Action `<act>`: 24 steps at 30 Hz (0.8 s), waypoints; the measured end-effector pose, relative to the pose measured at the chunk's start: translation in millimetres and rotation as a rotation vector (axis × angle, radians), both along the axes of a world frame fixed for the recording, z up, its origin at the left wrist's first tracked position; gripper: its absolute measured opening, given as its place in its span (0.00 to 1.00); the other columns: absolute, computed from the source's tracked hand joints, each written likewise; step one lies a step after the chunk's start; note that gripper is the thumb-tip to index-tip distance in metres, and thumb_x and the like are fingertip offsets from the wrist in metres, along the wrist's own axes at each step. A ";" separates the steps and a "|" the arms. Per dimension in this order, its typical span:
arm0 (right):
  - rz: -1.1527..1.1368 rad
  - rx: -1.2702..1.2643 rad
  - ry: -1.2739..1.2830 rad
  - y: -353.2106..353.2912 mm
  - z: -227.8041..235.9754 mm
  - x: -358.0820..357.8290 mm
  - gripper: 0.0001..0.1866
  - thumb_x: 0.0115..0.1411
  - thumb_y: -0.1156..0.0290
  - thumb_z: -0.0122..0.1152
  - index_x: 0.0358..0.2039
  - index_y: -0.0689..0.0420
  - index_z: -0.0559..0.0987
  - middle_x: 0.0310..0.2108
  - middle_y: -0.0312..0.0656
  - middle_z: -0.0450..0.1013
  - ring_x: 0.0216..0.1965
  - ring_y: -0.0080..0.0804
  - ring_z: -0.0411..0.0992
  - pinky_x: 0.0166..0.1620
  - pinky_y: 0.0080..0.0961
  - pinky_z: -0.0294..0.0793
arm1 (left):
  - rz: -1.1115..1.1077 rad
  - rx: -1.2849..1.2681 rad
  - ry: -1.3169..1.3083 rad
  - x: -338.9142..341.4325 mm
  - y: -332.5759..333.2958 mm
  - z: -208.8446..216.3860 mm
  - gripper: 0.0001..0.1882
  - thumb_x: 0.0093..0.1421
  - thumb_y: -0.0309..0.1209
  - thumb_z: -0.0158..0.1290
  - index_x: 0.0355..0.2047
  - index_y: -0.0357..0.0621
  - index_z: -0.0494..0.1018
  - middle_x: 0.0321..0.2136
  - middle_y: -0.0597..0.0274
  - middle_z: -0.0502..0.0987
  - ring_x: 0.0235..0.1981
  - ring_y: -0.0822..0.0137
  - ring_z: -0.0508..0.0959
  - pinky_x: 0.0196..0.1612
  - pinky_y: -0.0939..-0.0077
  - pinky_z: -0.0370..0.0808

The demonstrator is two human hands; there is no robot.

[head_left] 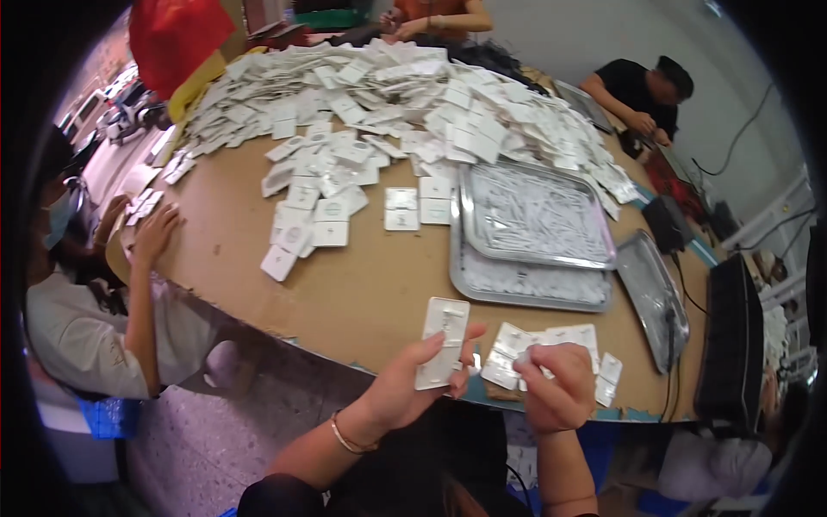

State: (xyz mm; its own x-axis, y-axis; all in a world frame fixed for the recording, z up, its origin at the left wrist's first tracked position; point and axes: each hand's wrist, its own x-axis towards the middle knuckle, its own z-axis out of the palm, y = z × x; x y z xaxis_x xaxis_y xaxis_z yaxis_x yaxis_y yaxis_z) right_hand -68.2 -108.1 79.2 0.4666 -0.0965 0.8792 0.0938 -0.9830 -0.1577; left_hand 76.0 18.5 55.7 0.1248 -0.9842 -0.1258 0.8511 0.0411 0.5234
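Observation:
My left hand (398,383) grips a white rectangular card (444,320) near the table's front edge, thumb across its face and fingers behind. The card has a crease across its middle and small shiny marks. To the right, my right hand (562,395) is raised with thumb and fingers pinched together. A small pale bit may sit at the fingertips, too blurred to name. Beneath and behind this hand lie several similar white cards (503,349), partly hidden by it, and one more card (609,377) lies just right of it.
Two stacked metal trays (463,280) hold many small white pieces; another metal tray (642,284) leans right, with a cable across it. A large heap of white cards (345,86) covers the far table (215,250). Other people work left, far and right. A black box (732,336) stands right.

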 end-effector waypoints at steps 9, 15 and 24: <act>-0.064 -0.099 0.029 13.9 5.0 -24.7 0.12 0.41 0.81 0.67 0.28 0.56 0.78 0.33 0.41 0.74 0.28 0.34 0.73 0.29 0.28 0.73 | -0.123 -0.054 -0.094 -17.0 -2.9 1.2 0.36 0.63 0.50 0.37 0.58 0.27 0.55 0.35 0.59 0.71 0.28 0.69 0.70 0.28 0.75 0.69; 0.005 -0.004 0.049 16.8 -1.7 -25.0 0.12 0.46 0.82 0.64 0.33 0.58 0.76 0.34 0.43 0.72 0.31 0.33 0.72 0.33 0.28 0.74 | -0.139 -0.051 -0.104 -16.3 0.2 -0.2 0.37 0.63 0.51 0.36 0.59 0.27 0.54 0.35 0.58 0.72 0.26 0.68 0.71 0.27 0.74 0.71; 0.075 0.873 0.206 29.3 3.0 -15.2 0.10 0.57 0.84 0.52 0.40 0.62 0.70 0.34 0.41 0.68 0.35 0.25 0.68 0.44 0.22 0.69 | -0.154 0.018 -0.330 -17.3 -0.5 4.8 0.33 0.67 0.52 0.25 0.53 0.34 0.62 0.37 0.52 0.75 0.28 0.68 0.77 0.24 0.81 0.75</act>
State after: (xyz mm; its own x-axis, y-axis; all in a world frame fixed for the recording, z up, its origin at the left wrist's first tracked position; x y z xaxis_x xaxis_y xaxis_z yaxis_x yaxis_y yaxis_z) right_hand -83.4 -78.8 82.2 0.6393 -0.6538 0.4049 0.0402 -0.4974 -0.8666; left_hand 58.8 18.0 60.5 0.0118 -0.9925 -0.1213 0.6318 -0.0867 0.7703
